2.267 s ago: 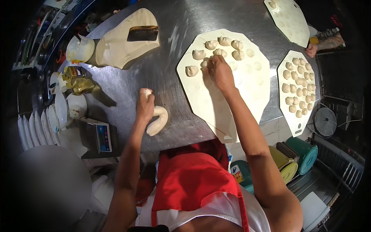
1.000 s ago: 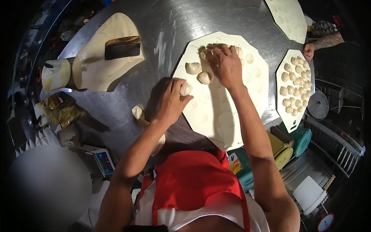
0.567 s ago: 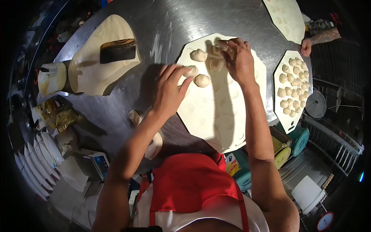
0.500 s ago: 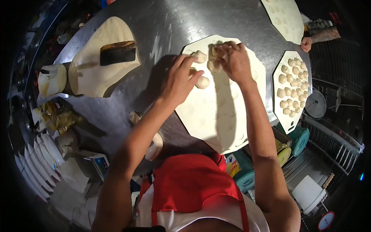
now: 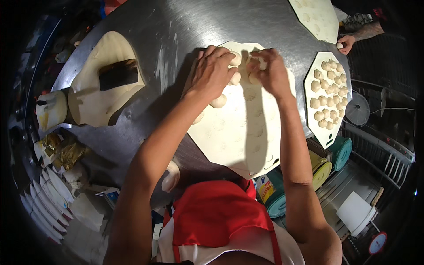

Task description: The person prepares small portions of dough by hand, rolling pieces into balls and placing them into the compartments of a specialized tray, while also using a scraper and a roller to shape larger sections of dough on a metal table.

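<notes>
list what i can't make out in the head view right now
Right hand, head view: blur and its own fingers obscure its grip on the dough piece.
Left hand, head view: its back hides the palm and whatever lies under it.
Dough roll, head view: partly behind the left forearm.
Upper board, head view: cut off by the top edge.
Dial, head view: too small to read.
</notes>
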Action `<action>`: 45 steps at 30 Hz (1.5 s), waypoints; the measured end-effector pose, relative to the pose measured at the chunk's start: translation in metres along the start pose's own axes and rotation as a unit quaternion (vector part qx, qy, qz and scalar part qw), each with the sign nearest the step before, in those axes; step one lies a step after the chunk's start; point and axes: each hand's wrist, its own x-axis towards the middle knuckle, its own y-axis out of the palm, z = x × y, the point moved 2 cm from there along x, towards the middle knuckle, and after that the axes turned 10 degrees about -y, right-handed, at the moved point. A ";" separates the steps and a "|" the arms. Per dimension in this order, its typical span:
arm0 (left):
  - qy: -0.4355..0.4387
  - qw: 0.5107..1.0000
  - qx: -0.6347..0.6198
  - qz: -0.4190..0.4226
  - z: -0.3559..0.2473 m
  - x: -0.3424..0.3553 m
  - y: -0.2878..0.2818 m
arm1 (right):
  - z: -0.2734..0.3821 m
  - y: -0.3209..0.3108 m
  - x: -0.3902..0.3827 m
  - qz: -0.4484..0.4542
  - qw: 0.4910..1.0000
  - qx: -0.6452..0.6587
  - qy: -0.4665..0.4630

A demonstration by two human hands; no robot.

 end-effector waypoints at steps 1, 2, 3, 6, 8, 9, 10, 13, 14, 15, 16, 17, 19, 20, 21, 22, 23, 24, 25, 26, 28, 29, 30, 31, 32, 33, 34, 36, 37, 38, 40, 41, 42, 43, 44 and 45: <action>-0.022 0.999 -0.006 0.023 -0.001 0.005 0.008 | 0.007 0.005 -0.001 0.014 1.000 -0.014 -0.015; -0.043 0.998 -0.011 0.046 0.001 0.011 0.014 | 0.012 0.008 -0.003 0.028 0.999 -0.027 -0.031; -0.040 0.998 -0.005 0.052 0.004 0.019 0.017 | 0.014 0.003 -0.001 0.054 0.997 -0.029 -0.046; -0.054 0.991 -0.064 0.100 -0.009 0.026 0.013 | 0.004 -0.004 0.002 -0.010 0.942 0.283 0.180; -0.023 0.994 -0.057 0.087 0.004 0.025 0.023 | -0.018 0.012 -0.003 -0.038 0.929 0.342 0.134; 0.003 0.996 -0.055 0.067 0.012 0.023 0.029 | -0.023 0.018 -0.007 -0.051 0.946 0.304 0.105; 0.007 0.996 -0.055 0.068 0.010 0.026 0.026 | -0.027 0.021 -0.007 -0.065 0.959 0.265 0.073; -0.035 0.989 -0.103 0.098 0.008 0.029 0.019 | -0.036 0.014 -0.010 -0.051 0.934 0.332 0.124; -0.032 0.989 -0.100 0.103 0.000 0.029 0.010 | -0.036 0.010 -0.012 -0.057 0.915 0.369 0.155; -0.028 0.992 -0.089 0.079 -0.006 0.027 -0.002 | -0.036 0.010 -0.012 -0.071 0.919 0.360 0.147; -0.023 0.995 -0.081 0.054 -0.015 0.022 -0.014 | -0.037 0.011 -0.014 -0.075 0.918 0.361 0.149; -0.016 0.995 -0.081 0.057 -0.017 0.015 -0.023 | -0.039 0.011 -0.014 -0.069 0.948 0.286 0.122; -0.105 0.984 -0.109 0.099 -0.001 -0.011 -0.053 | -0.031 0.006 -0.013 -0.080 0.964 0.230 0.109; -0.137 0.980 -0.127 0.072 0.013 -0.033 -0.062 | -0.028 0.001 -0.015 -0.080 0.963 0.234 0.107; -0.169 0.975 -0.142 0.039 0.031 -0.061 -0.070 | -0.024 -0.002 -0.015 -0.076 0.965 0.236 0.084; -0.186 0.973 -0.135 0.027 0.047 -0.087 -0.081 | -0.022 -0.003 -0.015 -0.077 0.966 0.236 0.064; -0.203 0.970 -0.130 0.016 0.057 -0.114 -0.093 | -0.022 0.003 -0.016 -0.041 0.974 0.218 0.050; -0.229 0.972 -0.044 0.019 0.059 -0.142 -0.108 | -0.020 0.005 -0.014 -0.043 0.973 0.222 0.045; -0.249 0.967 0.042 0.022 0.060 -0.166 -0.121 | -0.016 0.004 -0.012 -0.032 0.988 0.149 -0.014; -0.279 0.958 0.049 0.042 0.061 -0.193 -0.132 | -0.013 0.003 -0.008 -0.020 0.994 0.074 -0.074; -0.316 0.947 0.037 0.037 0.068 -0.252 -0.142 | -0.020 -0.003 0.006 -0.006 0.994 0.102 -0.043; -0.329 0.944 0.021 0.010 0.072 -0.286 -0.144 | -0.007 -0.011 0.013 0.019 0.993 0.111 -0.024; -0.330 0.944 0.025 0.000 0.072 -0.311 -0.147 | 0.000 -0.019 0.018 0.039 0.992 0.118 -0.003; -0.391 0.919 0.033 0.023 0.076 -0.328 -0.147 | -0.019 -0.010 0.020 0.029 0.991 0.134 0.012; -0.460 0.886 0.038 0.051 0.078 -0.347 -0.144 | -0.025 -0.007 0.019 0.029 0.990 0.134 0.011; -0.459 0.886 0.038 0.052 0.078 -0.358 -0.138 | -0.029 -0.006 0.016 0.033 0.997 0.040 -0.065; -0.471 0.881 0.014 0.030 0.078 -0.370 -0.132 | -0.017 -0.008 0.016 0.040 0.987 -0.054 -0.146; -0.482 0.876 -0.011 0.006 0.084 -0.383 -0.121 | -0.011 -0.025 0.009 0.047 0.997 -0.020 -0.061; -0.489 0.872 -0.001 -0.021 0.089 -0.386 -0.115 | -0.008 -0.032 0.000 0.034 0.999 0.033 -0.022; -0.490 0.871 0.009 -0.047 0.094 -0.382 -0.111 | -0.005 -0.038 -0.008 0.016 0.996 0.085 0.019; -0.482 0.875 0.001 -0.045 0.109 -0.359 -0.098 | 0.012 -0.023 -0.041 0.015 0.999 -0.013 -0.041; -0.475 0.879 -0.004 -0.038 0.111 -0.347 -0.090 | 0.007 -0.010 -0.053 -0.022 0.996 -0.042 -0.075; -0.468 0.883 -0.010 -0.031 0.112 -0.334 -0.081 | 0.000 -0.001 -0.063 -0.057 0.990 -0.071 -0.111; -0.469 0.881 0.027 -0.058 0.113 -0.326 -0.080 | -0.006 0.001 -0.062 -0.027 0.998 -0.010 -0.061; -0.470 0.876 0.065 -0.085 0.112 -0.321 -0.081 | -0.011 0.001 -0.061 -0.027 0.997 -0.006 -0.066; -0.450 0.889 0.048 -0.064 0.109 -0.320 -0.085 | -0.020 0.000 -0.059 -0.047 0.993 0.106 0.008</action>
